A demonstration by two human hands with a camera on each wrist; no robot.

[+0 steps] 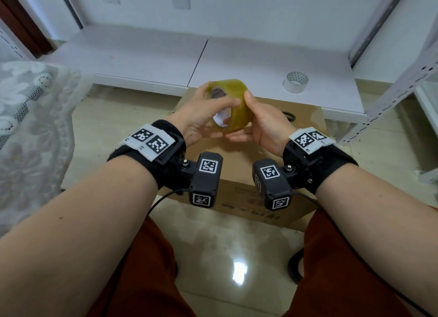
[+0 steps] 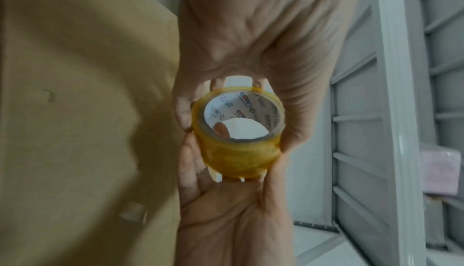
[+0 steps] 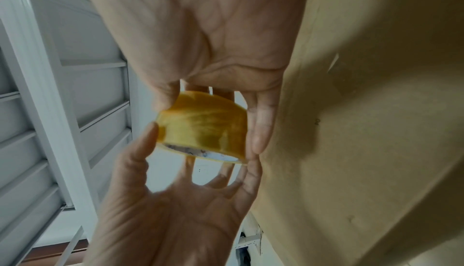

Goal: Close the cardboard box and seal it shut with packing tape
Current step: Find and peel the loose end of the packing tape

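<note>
A roll of yellowish clear packing tape (image 1: pixel 231 103) is held in the air over the brown cardboard box (image 1: pixel 237 198), whose top lies flat and closed. My left hand (image 1: pixel 201 113) grips the roll from the left, thumb on its outer face and fingers round the far rim. My right hand (image 1: pixel 263 125) grips it from the right, thumb on top and fingers underneath. In the left wrist view the tape roll (image 2: pixel 238 131) shows its white printed core between my left hand (image 2: pixel 251 42) and the right palm below. The right wrist view shows the tape roll (image 3: pixel 203 129) edge-on under my right hand (image 3: pixel 213 38).
A white tape roll (image 1: pixel 296 82) stands on the low white shelf (image 1: pixel 154 61) behind the box. A black scissors handle (image 1: pixel 289 116) lies on the box's far right corner. A grey metal rack (image 1: pixel 391 98) stands at right and lace fabric (image 1: pixel 28 117) at left.
</note>
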